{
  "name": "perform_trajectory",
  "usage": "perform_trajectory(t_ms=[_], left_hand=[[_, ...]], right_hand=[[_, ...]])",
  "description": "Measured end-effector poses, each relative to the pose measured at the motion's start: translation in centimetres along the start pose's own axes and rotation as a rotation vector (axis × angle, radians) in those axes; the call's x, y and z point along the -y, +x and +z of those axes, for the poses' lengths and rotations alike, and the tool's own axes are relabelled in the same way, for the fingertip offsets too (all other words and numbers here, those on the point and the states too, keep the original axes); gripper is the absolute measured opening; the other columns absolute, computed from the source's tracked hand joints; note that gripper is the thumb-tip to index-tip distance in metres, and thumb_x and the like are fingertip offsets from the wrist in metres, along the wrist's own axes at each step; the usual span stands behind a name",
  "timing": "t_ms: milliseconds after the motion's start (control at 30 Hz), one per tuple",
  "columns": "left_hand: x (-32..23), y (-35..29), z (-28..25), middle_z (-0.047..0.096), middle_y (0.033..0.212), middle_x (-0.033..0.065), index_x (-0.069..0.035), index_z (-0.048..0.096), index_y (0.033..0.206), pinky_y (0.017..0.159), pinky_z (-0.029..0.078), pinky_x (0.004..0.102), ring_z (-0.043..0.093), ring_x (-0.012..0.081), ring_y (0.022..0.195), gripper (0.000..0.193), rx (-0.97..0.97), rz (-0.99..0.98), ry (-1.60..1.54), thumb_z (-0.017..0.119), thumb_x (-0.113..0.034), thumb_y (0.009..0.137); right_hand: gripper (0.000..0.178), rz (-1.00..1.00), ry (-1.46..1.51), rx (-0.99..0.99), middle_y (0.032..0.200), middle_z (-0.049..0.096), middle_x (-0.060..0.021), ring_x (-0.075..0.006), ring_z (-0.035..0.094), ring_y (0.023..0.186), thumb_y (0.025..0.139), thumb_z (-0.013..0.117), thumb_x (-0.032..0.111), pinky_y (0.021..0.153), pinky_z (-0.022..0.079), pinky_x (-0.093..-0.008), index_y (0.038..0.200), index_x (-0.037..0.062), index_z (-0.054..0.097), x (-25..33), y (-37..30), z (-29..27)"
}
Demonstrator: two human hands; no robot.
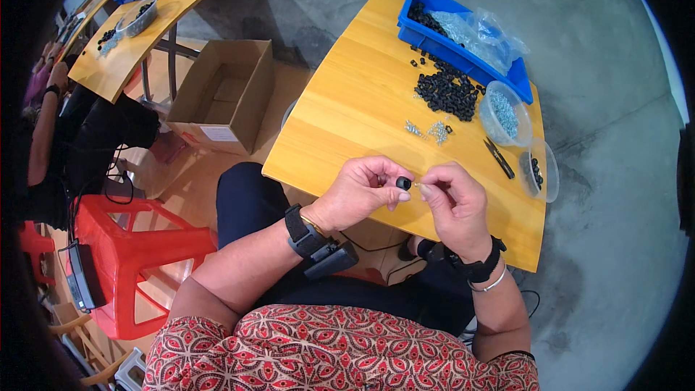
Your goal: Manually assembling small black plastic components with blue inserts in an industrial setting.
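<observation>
Over the table's near edge, my left hand [351,194] pinches a small round black plastic part [404,183] between thumb and fingers. My right hand [461,206] meets it from the other side. Its thumb and forefinger are closed on a tiny shiny metal piece [417,185] close to the black part; its exact kind is too small to make out. Beyond both hands lie a small group of silvery screws [438,132] and a heap of similar black parts [449,94]. Black-handled snips [499,158] rest to the right.
A blue tray [463,49] with black parts and a plastic bag stands at the table's far side. A clear tub [507,117] of metal pieces and a shallow clear dish [552,174] sit right. Left are a carton [217,94], a red stool [123,261] and another person's arm [45,127].
</observation>
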State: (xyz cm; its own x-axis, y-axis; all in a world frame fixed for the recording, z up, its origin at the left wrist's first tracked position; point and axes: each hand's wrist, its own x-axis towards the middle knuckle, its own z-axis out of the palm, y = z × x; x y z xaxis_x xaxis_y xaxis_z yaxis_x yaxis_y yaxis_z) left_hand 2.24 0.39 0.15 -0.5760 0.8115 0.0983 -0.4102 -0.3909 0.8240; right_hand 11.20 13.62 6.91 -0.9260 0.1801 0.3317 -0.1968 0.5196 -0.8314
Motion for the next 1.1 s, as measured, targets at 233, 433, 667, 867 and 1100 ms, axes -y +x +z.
perform_trajectory(t_ms=[233,433,667,867,1100], left_hand=[[0.4,0.0,0.1,0.056,0.072,-0.0003,0.002,0.059,0.094,0.054,0.044,0.0171,0.051,0.0045,0.06,0.018,-0.01,-0.02,0.141,0.06,0.003,0.076],[-0.3,-0.1,-0.2,0.059,0.079,0.0035,0.002,0.059,0.094,0.057,0.045,0.02,0.053,0.0074,0.061,0.013,0.057,-0.066,0.03,0.056,-0.005,0.082],[-0.3,0.0,-0.6,0.059,0.083,0.0087,0.002,0.055,0.097,0.06,0.049,0.0251,0.056,0.0126,0.065,0.016,0.04,-0.128,-0.193,0.052,-0.008,0.085],[-0.2,0.5,-1.4,0.059,0.083,0.0085,0.001,0.054,0.101,0.064,0.05,0.0261,0.057,0.0137,0.066,0.018,0.061,-0.167,-0.398,0.049,-0.008,0.086],[-0.7,0.3,-1.4,0.057,0.083,0.0072,0.0,0.054,0.103,0.064,0.048,0.025,0.056,0.0141,0.067,0.02,0.054,-0.178,-0.458,0.048,-0.01,0.087]], right_hand=[[0.012,-0.219,-0.272,0.07,0.073,0.053,-0.0108,-0.0234,0.055,0.063,0.071,0.057,-0.006,0.058,0.045,-0.0292,0.081,0.0015,0.054,0.1,0.5,0.4],[0.013,-0.211,-0.239,0.058,0.074,0.055,-0.0098,-0.0216,0.056,0.064,0.072,0.058,-0.005,0.057,0.044,-0.0278,0.082,0.0027,0.059,-0.7,0.1,0.1],[0.014,0.095,-0.23,-0.076,0.071,0.056,-0.0067,-0.0129,0.056,0.066,0.078,0.056,0.003,0.056,0.044,-0.0245,0.092,0.0017,0.058,-2.2,1.5,-2.0],[0.016,0.134,-0.493,-0.005,0.071,0.056,-0.0082,-0.0156,0.056,0.068,0.078,0.053,0.003,0.062,0.044,-0.0276,0.093,0.0012,0.056,-9.1,6.0,-6.5],[0.011,0.145,-0.705,0.165,0.079,0.058,-0.0169,-0.0337,0.056,0.076,0.075,0.055,0.006,0.067,0.044,-0.0392,0.085,0.0024,0.054,-10.7,7.7,-6.4]])
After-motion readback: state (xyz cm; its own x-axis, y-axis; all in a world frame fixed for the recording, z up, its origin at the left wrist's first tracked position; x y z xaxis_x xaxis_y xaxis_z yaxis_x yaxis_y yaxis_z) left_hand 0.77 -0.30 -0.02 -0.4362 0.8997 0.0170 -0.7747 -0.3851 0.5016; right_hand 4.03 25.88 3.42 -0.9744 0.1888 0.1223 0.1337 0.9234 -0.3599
